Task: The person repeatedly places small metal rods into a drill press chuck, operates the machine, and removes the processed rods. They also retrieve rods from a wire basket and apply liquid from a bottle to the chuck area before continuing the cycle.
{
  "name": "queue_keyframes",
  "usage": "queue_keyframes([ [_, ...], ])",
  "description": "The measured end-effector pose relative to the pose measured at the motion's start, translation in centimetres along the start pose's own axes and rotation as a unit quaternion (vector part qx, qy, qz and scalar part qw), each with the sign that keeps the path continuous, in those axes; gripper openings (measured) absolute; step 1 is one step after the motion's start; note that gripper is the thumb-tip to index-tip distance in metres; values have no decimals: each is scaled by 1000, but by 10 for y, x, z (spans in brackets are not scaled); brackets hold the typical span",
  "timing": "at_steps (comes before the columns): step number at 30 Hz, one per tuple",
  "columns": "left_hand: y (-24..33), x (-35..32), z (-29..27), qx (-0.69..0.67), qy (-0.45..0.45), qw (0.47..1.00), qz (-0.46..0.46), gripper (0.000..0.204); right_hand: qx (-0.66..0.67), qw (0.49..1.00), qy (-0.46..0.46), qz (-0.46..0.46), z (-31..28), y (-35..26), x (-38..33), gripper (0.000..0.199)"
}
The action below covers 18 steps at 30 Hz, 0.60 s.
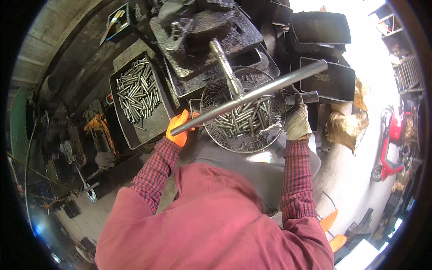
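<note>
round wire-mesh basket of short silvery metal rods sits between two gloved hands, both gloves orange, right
Not both: the head view shows an orange glove on the left hand but a whitish glove on the right hand. The round wire-mesh basket of short metal rods does sit between them.

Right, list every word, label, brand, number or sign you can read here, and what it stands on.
None can be read.
Wire basket and metal pins: no legible marking.
Red scooter: too small to tell whether it has any.

Wire basket (pixel 245 146) partly behind bar (pixel 270 88)
</note>
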<state>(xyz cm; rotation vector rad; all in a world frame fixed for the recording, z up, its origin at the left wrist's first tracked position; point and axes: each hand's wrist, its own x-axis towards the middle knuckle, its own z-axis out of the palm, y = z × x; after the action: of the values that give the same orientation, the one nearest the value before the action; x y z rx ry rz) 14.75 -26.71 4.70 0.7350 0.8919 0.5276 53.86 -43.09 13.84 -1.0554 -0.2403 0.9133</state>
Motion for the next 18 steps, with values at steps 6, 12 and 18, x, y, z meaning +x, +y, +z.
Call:
queue_keyframes([
  [6, -25, -13, 51, 11, -15, 1000, 25, 47, 45, 995, 92, 2, -50, -21, -48, 44],
  [12, -40, -10, 110, 67, -42, 995, -55, 38, -91, 974, 199, -65, -121, -35, -95, 50],
  [18, -41, 27, 188, 172, -71, 982, -34, 30, 93, 962, 238, -100, -192, -37, -118, 42],
])
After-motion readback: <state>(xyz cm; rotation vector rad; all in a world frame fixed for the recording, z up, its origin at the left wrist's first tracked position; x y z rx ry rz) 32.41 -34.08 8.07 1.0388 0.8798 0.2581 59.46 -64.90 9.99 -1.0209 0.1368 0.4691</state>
